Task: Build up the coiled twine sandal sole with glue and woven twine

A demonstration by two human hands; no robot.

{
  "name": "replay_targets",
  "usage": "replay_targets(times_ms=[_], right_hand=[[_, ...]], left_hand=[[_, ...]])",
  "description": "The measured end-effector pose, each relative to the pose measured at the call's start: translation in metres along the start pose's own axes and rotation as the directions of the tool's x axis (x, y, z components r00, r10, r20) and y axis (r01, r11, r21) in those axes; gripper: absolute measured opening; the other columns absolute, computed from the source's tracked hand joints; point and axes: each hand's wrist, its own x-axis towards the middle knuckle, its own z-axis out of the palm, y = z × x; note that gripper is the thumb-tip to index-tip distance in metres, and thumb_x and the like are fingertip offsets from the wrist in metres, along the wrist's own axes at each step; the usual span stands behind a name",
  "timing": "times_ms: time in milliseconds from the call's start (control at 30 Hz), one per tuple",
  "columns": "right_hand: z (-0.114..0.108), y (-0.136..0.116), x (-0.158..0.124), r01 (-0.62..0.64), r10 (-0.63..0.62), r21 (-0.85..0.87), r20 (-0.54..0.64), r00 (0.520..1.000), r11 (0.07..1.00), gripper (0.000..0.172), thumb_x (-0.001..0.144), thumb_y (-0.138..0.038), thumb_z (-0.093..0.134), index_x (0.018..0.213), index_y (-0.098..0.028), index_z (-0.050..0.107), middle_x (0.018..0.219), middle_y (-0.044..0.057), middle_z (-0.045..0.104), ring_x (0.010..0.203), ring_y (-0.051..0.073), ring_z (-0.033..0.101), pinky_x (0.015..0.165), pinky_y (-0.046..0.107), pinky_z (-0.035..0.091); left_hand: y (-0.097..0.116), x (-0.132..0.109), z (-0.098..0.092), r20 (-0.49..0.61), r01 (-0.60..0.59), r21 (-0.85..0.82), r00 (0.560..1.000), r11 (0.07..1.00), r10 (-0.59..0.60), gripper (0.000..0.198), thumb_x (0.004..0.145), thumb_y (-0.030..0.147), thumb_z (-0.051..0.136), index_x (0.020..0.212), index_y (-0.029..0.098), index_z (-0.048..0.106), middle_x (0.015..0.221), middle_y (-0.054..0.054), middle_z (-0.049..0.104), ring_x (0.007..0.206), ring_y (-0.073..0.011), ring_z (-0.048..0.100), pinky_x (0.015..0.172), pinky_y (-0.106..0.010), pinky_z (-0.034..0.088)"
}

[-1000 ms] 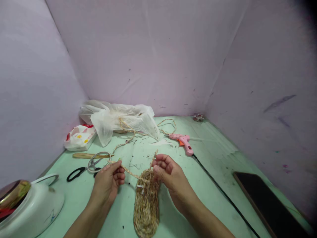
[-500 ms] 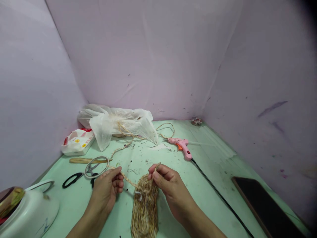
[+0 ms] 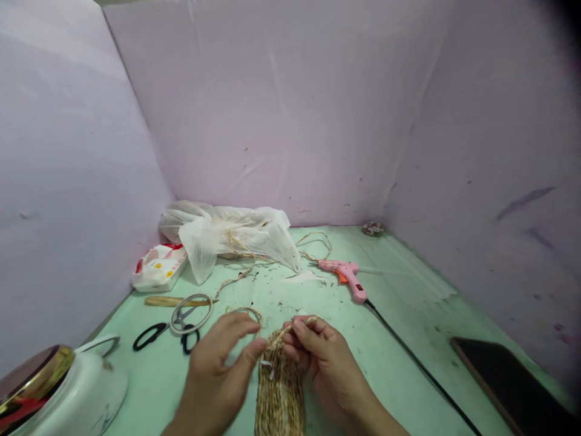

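A coiled, braided straw piece (image 3: 280,393) lies upright in front of me at the near edge, its lower end cut off by the frame. A small whitish scrap sticks to its upper left. My right hand (image 3: 329,357) pinches a straw cord (image 3: 287,330) between thumb and fingers at the piece's top right. My left hand (image 3: 222,369) is at the top left, thumb and fingers apart, the thumb tip close to the piece. Whether it touches I cannot tell. A loop of cord (image 3: 258,315) shows just behind the left fingers.
Black-handled scissors (image 3: 151,336), a grey ring (image 3: 172,321) and a pointed wooden stick (image 3: 163,301) lie left. A pink glue gun (image 3: 345,276) with a black cable, a phone (image 3: 508,381), a white plastic bag (image 3: 200,248), a white packet (image 3: 161,266) and a white pot (image 3: 104,387) surround the work.
My left hand has let go of the stretched cord and moved right to the piece's top. The right hand's cord now lies across the top edge. The whole view has shifted slightly.
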Motion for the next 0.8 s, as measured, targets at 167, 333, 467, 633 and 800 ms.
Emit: replay_targets(times_ms=[167, 333, 467, 633, 800], right_hand=[[0.000, 0.002, -0.003, 0.003, -0.002, -0.030, 0.034, 0.999, 1.000, 0.035, 0.051, -0.032, 0.082, 0.067, -0.011, 0.060, 0.064, 0.003, 0.065, 0.057, 0.010, 0.060, 0.055, 0.020, 0.050], [0.000, 0.003, -0.003, 0.146, -0.147, -0.160, 0.008, 0.989, 0.976, 0.029, 0.054, -0.031, 0.080, 0.066, -0.012, 0.062, 0.060, 0.000, 0.064, 0.058, 0.010, 0.058, 0.058, 0.021, 0.048], [0.004, 0.004, -0.006, 0.098, -0.093, -0.207, 0.032, 0.995, 0.973, 0.031, 0.050, -0.032, 0.081, 0.065, -0.011, 0.063, 0.056, 0.000, 0.063, 0.050, 0.009, 0.055, 0.051, 0.020, 0.046], [0.008, -0.002, -0.010, 0.041, -0.040, -0.212, 0.010, 0.999, 0.976, 0.039, 0.054, -0.036, 0.079, 0.081, -0.011, 0.066, 0.072, 0.005, 0.068, 0.059, 0.013, 0.061, 0.053, 0.023, 0.050], [0.003, -0.005, -0.005, 0.027, -0.024, -0.234, 0.015, 1.000, 0.972, 0.032, 0.061, -0.038, 0.075, 0.070, -0.011, 0.062, 0.073, 0.007, 0.068, 0.058, 0.012, 0.062, 0.051, 0.020, 0.050]], left_hand=[[-0.003, -0.006, 0.007, 0.241, -0.095, 0.020, 0.967, 0.995, 0.087, 0.019, 0.083, 0.020, 0.047, 0.073, 0.018, 0.063, 0.065, -0.003, 0.061, 0.067, -0.0160, 0.057, 0.070, -0.030, 0.045], [0.002, -0.003, 0.004, 0.273, 0.024, -0.097, 0.962, 0.995, 0.004, 0.016, 0.084, 0.026, 0.049, 0.088, 0.020, 0.064, 0.085, -0.004, 0.067, 0.080, -0.0161, 0.060, 0.072, -0.025, 0.046], [0.006, -0.007, 0.006, 0.303, 0.083, -0.052, 0.951, 0.995, -0.063, 0.017, 0.080, 0.027, 0.053, 0.074, 0.021, 0.067, 0.069, -0.001, 0.067, 0.069, -0.0158, 0.061, 0.066, -0.024, 0.045], [0.005, -0.007, 0.007, 0.217, 0.270, 0.053, 0.937, 0.962, -0.275, 0.023, 0.078, 0.032, 0.053, 0.062, 0.019, 0.064, 0.062, 0.000, 0.066, 0.062, -0.0167, 0.059, 0.061, -0.024, 0.043], [0.008, -0.003, 0.005, 0.323, 0.237, 0.035, 0.917, 0.971, -0.235, 0.025, 0.079, 0.032, 0.050, 0.063, 0.020, 0.064, 0.063, -0.002, 0.066, 0.063, -0.0177, 0.057, 0.064, -0.025, 0.041]])
